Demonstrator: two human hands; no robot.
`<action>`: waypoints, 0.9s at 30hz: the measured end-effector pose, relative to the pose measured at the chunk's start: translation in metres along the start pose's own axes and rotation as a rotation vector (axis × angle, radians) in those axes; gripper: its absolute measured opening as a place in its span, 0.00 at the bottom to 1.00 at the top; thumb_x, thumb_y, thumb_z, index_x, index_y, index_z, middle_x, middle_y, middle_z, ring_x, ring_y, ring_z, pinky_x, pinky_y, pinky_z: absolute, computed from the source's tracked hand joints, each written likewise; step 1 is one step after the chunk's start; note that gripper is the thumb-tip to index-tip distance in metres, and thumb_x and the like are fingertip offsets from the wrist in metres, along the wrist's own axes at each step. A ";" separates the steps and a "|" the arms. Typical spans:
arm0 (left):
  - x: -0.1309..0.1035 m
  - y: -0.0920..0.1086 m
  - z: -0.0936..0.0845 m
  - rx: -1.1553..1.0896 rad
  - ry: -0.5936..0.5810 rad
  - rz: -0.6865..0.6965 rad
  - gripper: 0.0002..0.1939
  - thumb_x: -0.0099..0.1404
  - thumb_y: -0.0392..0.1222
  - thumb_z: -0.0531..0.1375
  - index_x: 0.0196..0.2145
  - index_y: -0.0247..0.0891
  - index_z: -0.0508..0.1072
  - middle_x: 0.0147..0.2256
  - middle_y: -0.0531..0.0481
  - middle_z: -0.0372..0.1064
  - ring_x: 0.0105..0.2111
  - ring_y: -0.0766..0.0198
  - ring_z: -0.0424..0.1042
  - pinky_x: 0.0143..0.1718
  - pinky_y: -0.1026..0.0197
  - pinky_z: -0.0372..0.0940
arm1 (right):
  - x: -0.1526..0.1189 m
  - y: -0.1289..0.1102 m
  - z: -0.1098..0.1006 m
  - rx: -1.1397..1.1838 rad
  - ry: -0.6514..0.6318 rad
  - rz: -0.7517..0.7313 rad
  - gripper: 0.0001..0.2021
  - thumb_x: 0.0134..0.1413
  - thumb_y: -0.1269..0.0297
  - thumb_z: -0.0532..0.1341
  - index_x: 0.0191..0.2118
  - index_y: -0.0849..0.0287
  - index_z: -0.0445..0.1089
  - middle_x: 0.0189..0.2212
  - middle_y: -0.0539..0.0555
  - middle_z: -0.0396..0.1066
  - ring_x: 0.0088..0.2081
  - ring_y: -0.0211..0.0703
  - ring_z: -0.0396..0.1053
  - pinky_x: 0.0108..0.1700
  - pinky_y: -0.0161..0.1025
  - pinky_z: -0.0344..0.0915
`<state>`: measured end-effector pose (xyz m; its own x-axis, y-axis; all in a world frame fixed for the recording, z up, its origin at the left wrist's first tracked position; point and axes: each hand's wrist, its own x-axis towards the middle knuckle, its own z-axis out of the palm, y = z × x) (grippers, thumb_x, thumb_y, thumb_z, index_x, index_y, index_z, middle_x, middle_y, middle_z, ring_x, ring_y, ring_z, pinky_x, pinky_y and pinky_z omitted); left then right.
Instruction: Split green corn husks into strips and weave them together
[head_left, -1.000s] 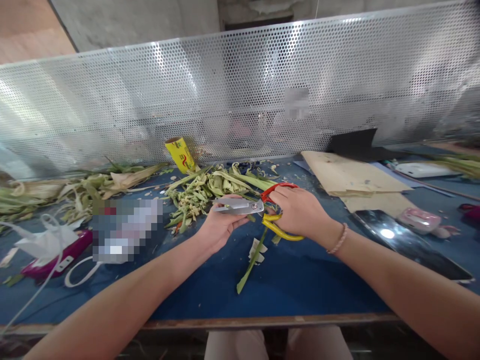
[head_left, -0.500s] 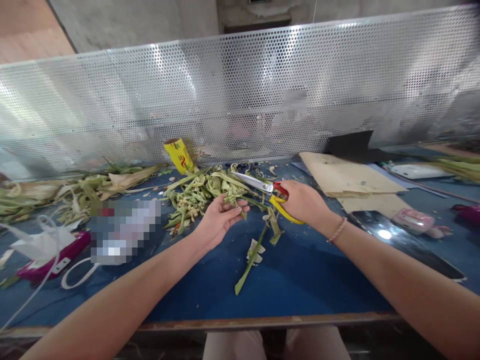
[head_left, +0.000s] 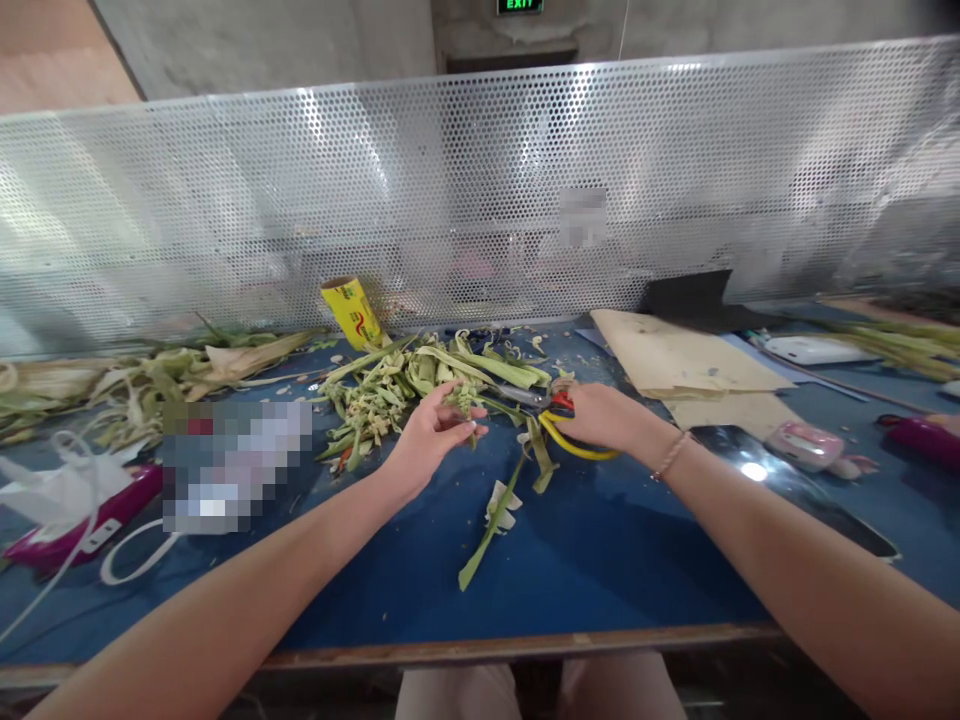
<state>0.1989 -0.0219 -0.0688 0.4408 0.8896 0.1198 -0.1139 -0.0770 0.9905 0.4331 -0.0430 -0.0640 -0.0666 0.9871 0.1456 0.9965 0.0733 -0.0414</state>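
My right hand (head_left: 604, 415) is wrapped round the handles of a pair of scissors (head_left: 536, 397), one red and one yellow. Their metal blades point left, into pale green plant strips. My left hand (head_left: 431, 437) is curled with thumb and fingers close together on a small green plant piece (head_left: 466, 400), just left of the blade tips. Behind both hands lies a heap of cut green leaf or husk pieces (head_left: 382, 395). A long green strip (head_left: 487, 535) with a torn pale bit lies in front of the hands.
A yellow cardboard tube (head_left: 352, 315) leans behind the heap. Dry husks (head_left: 217, 365), a magenta device (head_left: 90, 520) and white cables are on the left. Brown paper (head_left: 675, 355), a dark phone (head_left: 795, 490) and a pink case (head_left: 806, 445) lie right. A perforated metal screen (head_left: 480, 190) stands behind.
The scissors have turned, and their blades now sit lower, partly behind plant strips. A broad pale green strip now shows above the blades. The whole view has shifted slightly.
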 end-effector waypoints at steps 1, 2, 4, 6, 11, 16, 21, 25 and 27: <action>0.000 0.000 0.000 0.018 -0.002 0.009 0.32 0.52 0.35 0.61 0.53 0.40 0.55 0.36 0.47 0.71 0.34 0.61 0.72 0.37 0.58 0.65 | 0.000 0.000 0.001 -0.004 -0.025 -0.017 0.10 0.47 0.61 0.53 0.28 0.61 0.67 0.28 0.59 0.71 0.28 0.45 0.69 0.27 0.36 0.58; 0.000 0.000 0.000 0.029 -0.002 0.017 0.32 0.51 0.35 0.61 0.53 0.40 0.55 0.37 0.47 0.71 0.34 0.61 0.72 0.36 0.58 0.65 | -0.001 0.000 0.000 -0.009 -0.030 -0.028 0.10 0.48 0.61 0.53 0.27 0.61 0.67 0.27 0.59 0.71 0.28 0.45 0.68 0.28 0.37 0.58; -0.001 0.002 0.000 0.041 -0.003 0.023 0.32 0.51 0.35 0.61 0.53 0.41 0.56 0.37 0.47 0.70 0.33 0.61 0.72 0.35 0.59 0.65 | -0.001 -0.001 -0.002 -0.025 0.035 -0.038 0.11 0.49 0.62 0.51 0.26 0.61 0.67 0.27 0.59 0.71 0.28 0.45 0.68 0.30 0.38 0.60; -0.002 0.004 0.002 0.056 -0.016 0.025 0.31 0.51 0.35 0.61 0.52 0.41 0.56 0.36 0.48 0.70 0.32 0.62 0.72 0.33 0.61 0.65 | -0.002 -0.006 -0.005 -0.012 0.192 -0.080 0.11 0.51 0.64 0.51 0.28 0.63 0.67 0.29 0.61 0.70 0.33 0.47 0.68 0.36 0.41 0.61; -0.006 0.006 0.007 0.129 -0.160 -0.019 0.31 0.51 0.36 0.61 0.52 0.38 0.57 0.31 0.48 0.71 0.28 0.63 0.72 0.30 0.61 0.64 | -0.010 -0.034 -0.010 0.550 0.334 -0.319 0.16 0.54 0.63 0.51 0.47 0.62 0.61 0.39 0.59 0.67 0.37 0.39 0.67 0.38 0.37 0.65; -0.008 0.001 0.009 0.158 -0.272 -0.035 0.28 0.50 0.38 0.62 0.47 0.37 0.58 0.27 0.52 0.70 0.25 0.65 0.71 0.32 0.60 0.65 | -0.016 -0.058 -0.004 0.980 0.070 -0.306 0.14 0.49 0.66 0.56 0.44 0.60 0.64 0.28 0.52 0.70 0.28 0.37 0.69 0.33 0.35 0.67; -0.007 0.003 0.009 0.213 -0.195 -0.030 0.18 0.48 0.44 0.63 0.35 0.35 0.63 0.28 0.50 0.71 0.24 0.68 0.69 0.31 0.61 0.64 | -0.011 -0.059 -0.003 1.174 0.039 -0.172 0.12 0.44 0.66 0.60 0.38 0.61 0.65 0.27 0.52 0.69 0.28 0.39 0.69 0.33 0.38 0.67; -0.006 0.005 0.008 0.253 -0.214 -0.030 0.14 0.54 0.49 0.58 0.29 0.33 0.68 0.29 0.48 0.71 0.23 0.70 0.66 0.28 0.64 0.61 | -0.011 -0.059 -0.003 1.187 0.038 -0.180 0.11 0.44 0.67 0.59 0.37 0.62 0.65 0.29 0.52 0.69 0.30 0.38 0.69 0.35 0.37 0.66; -0.005 0.005 0.008 0.284 -0.237 -0.026 0.15 0.56 0.49 0.56 0.27 0.32 0.69 0.27 0.48 0.71 0.23 0.71 0.65 0.27 0.65 0.60 | -0.011 -0.060 -0.002 1.170 0.062 -0.185 0.11 0.43 0.67 0.59 0.37 0.62 0.65 0.28 0.52 0.69 0.30 0.37 0.68 0.35 0.37 0.66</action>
<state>0.2026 -0.0304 -0.0637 0.6379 0.7666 0.0734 0.1372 -0.2069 0.9687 0.3744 -0.0589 -0.0616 -0.1697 0.9417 0.2906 0.3169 0.3313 -0.8887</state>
